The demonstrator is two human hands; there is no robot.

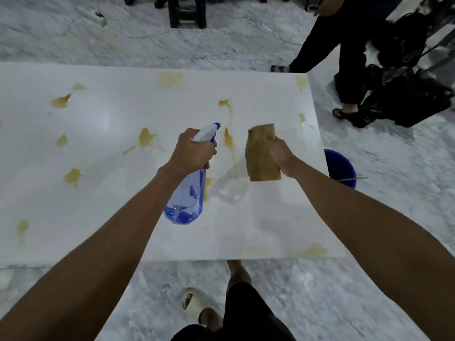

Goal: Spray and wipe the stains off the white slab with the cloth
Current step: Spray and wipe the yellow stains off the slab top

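A large white slab [105, 217] lies flat on the floor, dotted with several yellow-brown stains such as the stain [145, 138] left of centre and a long streak [229, 141] between my hands. My left hand [194, 150] grips the neck of a blue translucent spray bottle [188, 195], held above the slab with its white and blue nozzle pointing away from me. My right hand [280, 153] holds a folded tan cloth [262, 153] hanging above the slab's right part.
A blue bucket [342, 168] stands on the marble floor at the slab's right edge. Another person's legs [344, 70] and black bags [406, 94] are at the far right. A dark stool [187, 11] stands beyond the slab. My sandalled foot [197, 306] is near the front edge.
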